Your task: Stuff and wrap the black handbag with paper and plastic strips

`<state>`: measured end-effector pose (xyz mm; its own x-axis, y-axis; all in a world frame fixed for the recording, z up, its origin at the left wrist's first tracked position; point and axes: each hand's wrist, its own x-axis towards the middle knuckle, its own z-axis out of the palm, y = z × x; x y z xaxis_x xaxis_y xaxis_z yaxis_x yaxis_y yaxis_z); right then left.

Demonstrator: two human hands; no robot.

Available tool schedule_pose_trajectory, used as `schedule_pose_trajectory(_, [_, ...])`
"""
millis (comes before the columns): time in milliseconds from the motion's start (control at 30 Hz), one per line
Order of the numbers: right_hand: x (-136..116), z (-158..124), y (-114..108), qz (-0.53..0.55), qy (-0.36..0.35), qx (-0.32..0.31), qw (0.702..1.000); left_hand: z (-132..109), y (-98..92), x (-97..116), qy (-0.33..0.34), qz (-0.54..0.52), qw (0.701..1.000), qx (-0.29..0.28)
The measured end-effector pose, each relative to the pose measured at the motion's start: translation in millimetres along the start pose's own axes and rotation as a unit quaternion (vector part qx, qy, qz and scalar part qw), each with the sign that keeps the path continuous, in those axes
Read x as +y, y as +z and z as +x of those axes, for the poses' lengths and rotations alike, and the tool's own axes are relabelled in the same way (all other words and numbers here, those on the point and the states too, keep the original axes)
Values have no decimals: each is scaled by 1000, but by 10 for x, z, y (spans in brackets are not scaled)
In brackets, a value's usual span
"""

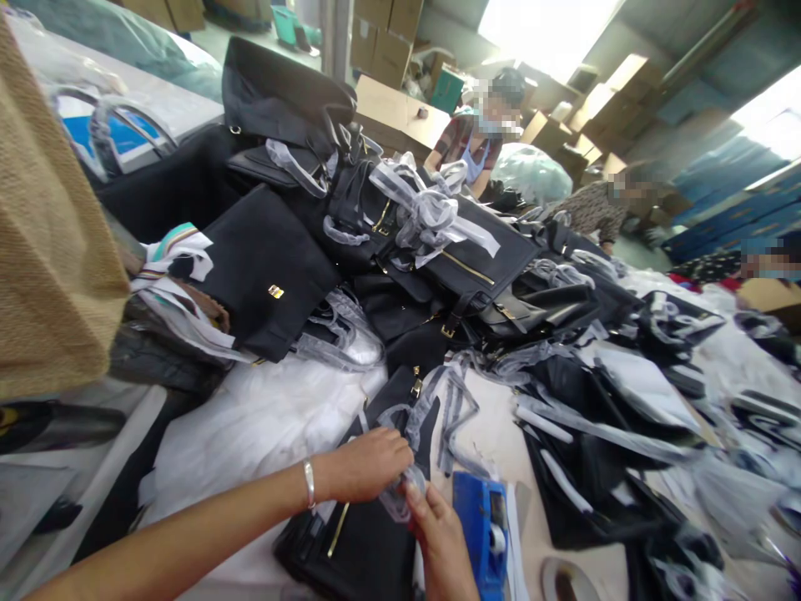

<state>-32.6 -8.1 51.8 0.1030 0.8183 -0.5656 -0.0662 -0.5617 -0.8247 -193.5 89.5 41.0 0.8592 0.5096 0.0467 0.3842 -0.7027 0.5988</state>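
Observation:
A black handbag [372,547] with a gold zip lies in front of me at the bottom centre. Over it, my left hand [369,463], with a silver bracelet at the wrist, is closed on a strap [395,506] wrapped in clear plastic. My right hand [440,530] pinches the same wrapped strap from the other side, thumb and fingers together. The exact grip under the left fingers is hidden. Just right of my right hand stands a blue tape dispenser [479,530], close but apart from it.
Black bags [463,259] with plastic-wrapped straps are heaped across the table's far side. White wrapping sheets [244,442] lie at left, and another black bag [588,467] at right. A tape roll [566,580] sits at the front edge. Several co-workers [469,142] are beyond the heap.

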Motion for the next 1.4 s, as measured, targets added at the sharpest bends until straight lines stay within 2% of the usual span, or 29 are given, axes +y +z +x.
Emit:
schedule_pose_trajectory(100, [48, 8, 41, 68, 14, -2, 998, -34, 18, -9, -22, -88, 995, 34])
schedule_pose_trajectory(167, [91, 17, 38, 92, 14, 7, 996, -120, 58, 10, -78, -173, 976, 111])
schedule_pose_trajectory(233, [127, 31, 15, 114, 25, 18, 993, -235, 125, 64, -177, -270, 921, 217])
schedule_pose_trajectory(300, [152, 47, -4, 137, 43, 18, 989, -334, 199, 152, -288, -404, 822, 279])
schedule_pose_trajectory(367, [165, 55, -2, 158, 52, 10, 986, -382, 253, 253, -350, -572, 697, 253])
schedule_pose_trajectory(400, [166, 55, 8, 166, 53, 3, 985, -383, 266, 300, -351, -650, 637, 222])
schedule_pose_trajectory(433, [166, 54, 21, 173, 51, -3, 984, -372, 271, 339, -335, -711, 588, 194])
schedule_pose_trajectory(467, [164, 52, 34, 177, 50, -6, 983, -352, 268, 367, -313, -752, 553, 178])
schedule_pose_trajectory(533, [160, 47, 49, 171, 49, -13, 984, -303, 258, 386, -284, -789, 516, 176])
schedule_pose_trajectory(700, [179, 55, 25, 155, 50, -37, 986, -261, 317, 292, -282, -827, 463, 149])
schedule_pose_trajectory(800, [194, 52, 25, 169, 59, -35, 983, -275, 388, 249, -295, -825, 460, 142])
schedule_pose_trajectory(867, [192, 44, 37, 167, 64, -26, 983, -272, 414, 244, -304, -812, 475, 148])
schedule_pose_trajectory(933, [180, 40, 51, 160, 67, -20, 985, -255, 420, 247, -306, -792, 505, 155])
schedule_pose_trajectory(1067, [158, 59, 67, 118, 59, -18, 991, -215, 417, 234, -311, -725, 593, 159])
schedule_pose_trajectory(1233, [181, 111, 117, 36, 34, -6, 999, -228, 440, 203, -333, -532, 754, 193])
schedule_pose_trajectory(1267, [188, 118, 137, 28, 31, -1, 999, -230, 450, 205, -332, -497, 778, 197])
schedule_pose_trajectory(1300, [195, 121, 160, 22, 26, 5, 999, -229, 464, 210, -333, -474, 791, 198])
schedule_pose_trajectory(1333, [203, 121, 185, 12, 19, 9, 1000, -223, 484, 218, -341, -466, 791, 201])
schedule_pose_trajectory(1400, [220, 110, 231, -24, -11, 20, 999, -199, 535, 235, -373, -489, 759, 214])
